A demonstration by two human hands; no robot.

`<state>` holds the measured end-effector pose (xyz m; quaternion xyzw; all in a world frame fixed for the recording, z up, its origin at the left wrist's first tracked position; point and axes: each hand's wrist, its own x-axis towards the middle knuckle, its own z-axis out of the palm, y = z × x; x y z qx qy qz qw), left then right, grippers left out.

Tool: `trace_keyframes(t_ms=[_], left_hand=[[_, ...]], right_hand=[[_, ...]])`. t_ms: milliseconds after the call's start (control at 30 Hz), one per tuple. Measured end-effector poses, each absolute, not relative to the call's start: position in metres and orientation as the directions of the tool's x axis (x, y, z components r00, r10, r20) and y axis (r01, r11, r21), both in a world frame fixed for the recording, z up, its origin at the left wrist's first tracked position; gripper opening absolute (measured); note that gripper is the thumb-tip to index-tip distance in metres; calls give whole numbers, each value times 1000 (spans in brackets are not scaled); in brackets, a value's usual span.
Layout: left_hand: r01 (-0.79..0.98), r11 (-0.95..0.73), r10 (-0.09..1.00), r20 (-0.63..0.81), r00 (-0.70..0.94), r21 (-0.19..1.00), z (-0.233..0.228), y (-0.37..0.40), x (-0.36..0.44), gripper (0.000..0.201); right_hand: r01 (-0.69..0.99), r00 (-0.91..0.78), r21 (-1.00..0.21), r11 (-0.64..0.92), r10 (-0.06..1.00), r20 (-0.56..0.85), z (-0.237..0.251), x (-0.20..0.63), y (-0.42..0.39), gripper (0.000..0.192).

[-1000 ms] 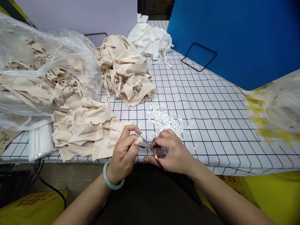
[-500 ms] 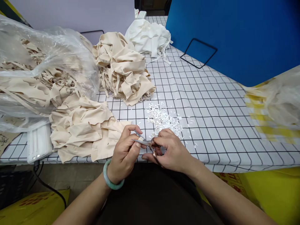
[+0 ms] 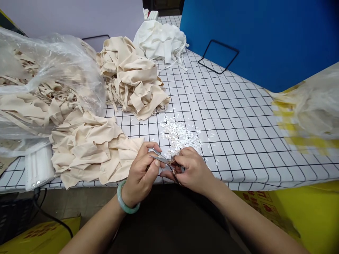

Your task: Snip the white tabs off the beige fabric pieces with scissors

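1. The right hand [image 3: 194,171] has its grip clamped on small scissors [image 3: 166,162], at the near edge of the bench [image 3: 238,123], blades pointing left.
2. The left hand [image 3: 141,169] has its grip pinched on a tiny piece at the blade tips; keeping those fingertips clear of the blades would be wise.
3. White snippets [image 3: 181,135] lie just beyond the hands.
4. Beige fabric [image 3: 92,151] lies left, on a black-gridded white cloth.
5. A blue board [image 3: 265,35] stands far right.
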<state>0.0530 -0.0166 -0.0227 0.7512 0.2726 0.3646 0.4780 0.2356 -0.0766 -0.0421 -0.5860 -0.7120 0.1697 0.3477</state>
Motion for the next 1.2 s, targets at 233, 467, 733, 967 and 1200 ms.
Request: trace_keyframes(t_ms=[233, 467, 733, 967, 1200], left_hand=[[63, -400, 709, 266, 653, 914, -25, -13, 75, 27], [113, -356, 717, 193, 670, 927, -29, -9, 85, 31], [110, -216, 751, 93, 654, 970, -28, -11, 80, 35], [14, -126, 749, 86, 657, 992, -24, -14, 72, 36], [7, -183, 729, 132, 671, 983, -20, -15, 66, 36]], right_hand=[[819, 23, -547, 174, 942, 334, -57, 251, -89, 50], [747, 161, -665, -7, 972, 171, -58, 261, -100, 42], [723, 135, -687, -72, 990, 38, -36, 264, -97, 37], [703, -24, -710, 34, 999, 25, -33, 251, -88, 42], [712, -84, -691, 124, 992, 91, -27, 249, -83, 51]])
